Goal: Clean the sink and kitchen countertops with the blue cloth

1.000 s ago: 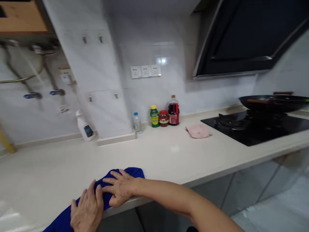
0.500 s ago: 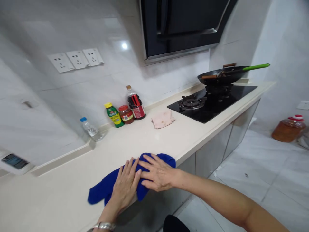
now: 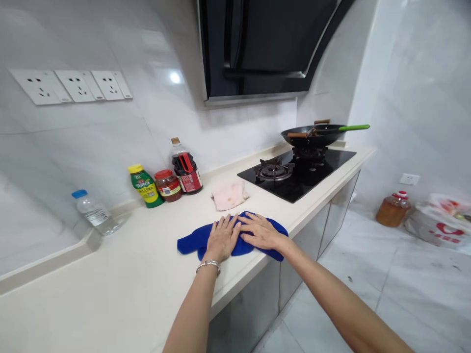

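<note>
A blue cloth lies on the cream countertop close to its front edge. My left hand lies flat on the cloth with its fingers stretched out, a silver bracelet on the wrist. My right hand presses flat on the cloth just to the right, its fingertips meeting those of the left hand. Neither hand grips anything. A small pink cloth lies a little beyond the hands.
Against the wall stand a water bottle, a green bottle, a red-lidded jar and a dark sauce bottle. A black gas hob carries a wok at the right. An oil jug and a bag sit on the floor.
Both hands have slid the blue cloth to the right along the countertop's front edge, toward the hob. The view has swung right with them.
</note>
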`<state>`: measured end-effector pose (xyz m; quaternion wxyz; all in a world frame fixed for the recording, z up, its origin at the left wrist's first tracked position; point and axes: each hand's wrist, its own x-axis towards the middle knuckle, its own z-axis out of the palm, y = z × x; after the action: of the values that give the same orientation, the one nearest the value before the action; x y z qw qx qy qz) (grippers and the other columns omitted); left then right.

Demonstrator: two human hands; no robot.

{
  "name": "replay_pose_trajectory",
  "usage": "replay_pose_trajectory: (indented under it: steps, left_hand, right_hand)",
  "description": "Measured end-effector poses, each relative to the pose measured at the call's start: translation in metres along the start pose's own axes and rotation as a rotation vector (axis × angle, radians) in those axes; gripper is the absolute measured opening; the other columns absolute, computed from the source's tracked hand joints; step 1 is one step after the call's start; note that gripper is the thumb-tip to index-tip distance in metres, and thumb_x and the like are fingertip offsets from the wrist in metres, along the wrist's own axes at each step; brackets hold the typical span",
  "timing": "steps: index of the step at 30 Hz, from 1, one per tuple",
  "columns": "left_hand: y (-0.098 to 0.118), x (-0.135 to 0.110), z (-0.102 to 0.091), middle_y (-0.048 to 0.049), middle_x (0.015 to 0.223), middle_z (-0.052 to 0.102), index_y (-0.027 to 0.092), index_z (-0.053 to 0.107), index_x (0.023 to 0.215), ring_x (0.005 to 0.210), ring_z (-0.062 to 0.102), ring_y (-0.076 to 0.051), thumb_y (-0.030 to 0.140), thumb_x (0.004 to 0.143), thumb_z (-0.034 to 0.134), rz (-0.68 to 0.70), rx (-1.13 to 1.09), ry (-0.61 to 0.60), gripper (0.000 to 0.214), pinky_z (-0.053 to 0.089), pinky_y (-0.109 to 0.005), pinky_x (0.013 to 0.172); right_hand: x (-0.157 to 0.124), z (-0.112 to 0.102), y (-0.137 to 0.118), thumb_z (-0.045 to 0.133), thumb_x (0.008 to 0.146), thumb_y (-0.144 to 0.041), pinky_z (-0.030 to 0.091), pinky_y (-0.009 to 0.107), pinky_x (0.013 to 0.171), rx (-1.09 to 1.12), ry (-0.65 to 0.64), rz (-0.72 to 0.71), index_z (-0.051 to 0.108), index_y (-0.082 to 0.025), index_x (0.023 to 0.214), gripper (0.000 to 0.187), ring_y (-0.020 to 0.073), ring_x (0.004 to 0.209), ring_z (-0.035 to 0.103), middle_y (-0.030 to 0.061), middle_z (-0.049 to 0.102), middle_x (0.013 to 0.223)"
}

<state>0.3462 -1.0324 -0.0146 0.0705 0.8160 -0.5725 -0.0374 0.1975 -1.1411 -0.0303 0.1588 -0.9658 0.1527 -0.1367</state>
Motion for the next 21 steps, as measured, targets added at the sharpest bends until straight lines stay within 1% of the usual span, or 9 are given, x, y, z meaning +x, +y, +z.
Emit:
replay_pose_trajectory:
  steps: [3, 6, 9, 11, 13, 14, 18, 20, 21]
  left_hand:
    - [0.000, 0.002, -0.001, -0.0084, 0.167, 0.023, 0.019, 0.025, 0.161, 0.156, 0.017, -0.027, 0.049, 0.104, 0.012, -0.005, -0.008, 0.021, 0.065, 0.012, -0.052, 0.128]
    - [0.000, -0.012, 0.000, -0.0097, 0.167, 0.021, 0.017, 0.023, 0.161, 0.156, 0.016, -0.029, 0.053, 0.103, 0.014, -0.011, -0.017, 0.035, 0.069, 0.011, -0.052, 0.128]
    - [-0.006, -0.034, 0.000, -0.0097, 0.167, 0.019, 0.017, 0.023, 0.161, 0.156, 0.015, -0.030, 0.060, 0.101, 0.019, -0.034, -0.019, 0.039, 0.075, 0.012, -0.052, 0.128]
    - [-0.018, -0.051, -0.002, -0.0081, 0.167, 0.020, 0.020, 0.027, 0.160, 0.155, 0.016, -0.032, 0.063, 0.099, 0.022, -0.063, -0.020, 0.038, 0.075, 0.014, -0.053, 0.128]
    - [-0.039, -0.072, -0.006, -0.0064, 0.167, 0.022, 0.024, 0.030, 0.159, 0.155, 0.017, -0.033, 0.062, 0.099, 0.027, -0.098, -0.020, 0.050, 0.072, 0.014, -0.054, 0.127]
    - [-0.052, -0.084, -0.009, -0.0057, 0.167, 0.023, 0.025, 0.032, 0.159, 0.155, 0.018, -0.033, 0.062, 0.098, 0.030, -0.116, -0.019, 0.059, 0.071, 0.014, -0.054, 0.127]
    - [-0.112, -0.138, -0.023, -0.0055, 0.166, 0.026, 0.026, 0.036, 0.157, 0.155, 0.019, -0.032, 0.060, 0.097, 0.036, -0.203, -0.015, 0.081, 0.069, 0.015, -0.053, 0.127]
    - [-0.145, -0.169, -0.031, -0.0070, 0.166, 0.026, 0.024, 0.037, 0.157, 0.154, 0.020, -0.032, 0.057, 0.097, 0.037, -0.252, -0.004, 0.098, 0.068, 0.016, -0.055, 0.126]
    - [-0.161, -0.185, -0.034, -0.0068, 0.165, 0.028, 0.026, 0.038, 0.156, 0.154, 0.022, -0.032, 0.055, 0.097, 0.038, -0.275, 0.008, 0.117, 0.066, 0.018, -0.055, 0.125]
  right_hand:
    - [0.013, -0.002, 0.001, 0.048, 0.100, -0.036, 0.018, 0.055, 0.125, -0.015, 0.017, 0.015, 0.064, -0.034, 0.137, 0.040, 0.0291, 0.154, 0.026, -0.0001, 0.038, 0.162]
    - [0.008, -0.004, -0.006, 0.048, 0.100, -0.038, 0.015, 0.056, 0.126, -0.016, 0.007, 0.046, 0.062, -0.034, 0.139, 0.042, 0.0296, 0.155, 0.022, 0.0011, 0.033, 0.165]
    - [-0.004, -0.002, -0.023, 0.046, 0.101, -0.042, 0.011, 0.056, 0.126, -0.028, -0.038, 0.050, 0.047, -0.034, 0.152, 0.051, 0.0278, 0.156, 0.016, 0.0026, 0.028, 0.167]
    - [-0.009, 0.005, -0.042, 0.040, 0.103, -0.043, 0.009, 0.055, 0.127, -0.079, -0.064, 0.030, 0.032, -0.026, 0.160, 0.060, 0.0272, 0.157, 0.011, 0.0063, 0.023, 0.168]
    - [-0.009, 0.015, -0.069, 0.035, 0.103, -0.043, 0.008, 0.054, 0.127, -0.125, -0.085, 0.007, 0.023, -0.016, 0.163, 0.066, 0.0282, 0.158, 0.007, 0.0103, 0.016, 0.169]
    - [-0.008, 0.021, -0.085, 0.034, 0.103, -0.044, 0.008, 0.054, 0.127, -0.133, -0.099, -0.009, 0.021, -0.013, 0.163, 0.068, 0.0291, 0.158, 0.005, 0.0115, 0.014, 0.169]
    - [0.009, 0.045, -0.160, 0.033, 0.103, -0.046, 0.004, 0.057, 0.127, -0.094, -0.185, -0.109, 0.021, -0.012, 0.162, 0.070, 0.0328, 0.157, 0.001, 0.0112, 0.012, 0.170]
    - [0.020, 0.059, -0.201, 0.032, 0.102, -0.048, 0.002, 0.060, 0.126, -0.053, -0.221, -0.152, 0.018, -0.011, 0.163, 0.072, 0.0354, 0.157, -0.002, 0.0115, 0.009, 0.170]
    - [0.025, 0.067, -0.222, 0.032, 0.102, -0.049, 0.001, 0.062, 0.125, -0.034, -0.232, -0.173, 0.017, -0.010, 0.163, 0.074, 0.0370, 0.156, -0.003, 0.0123, 0.008, 0.170]
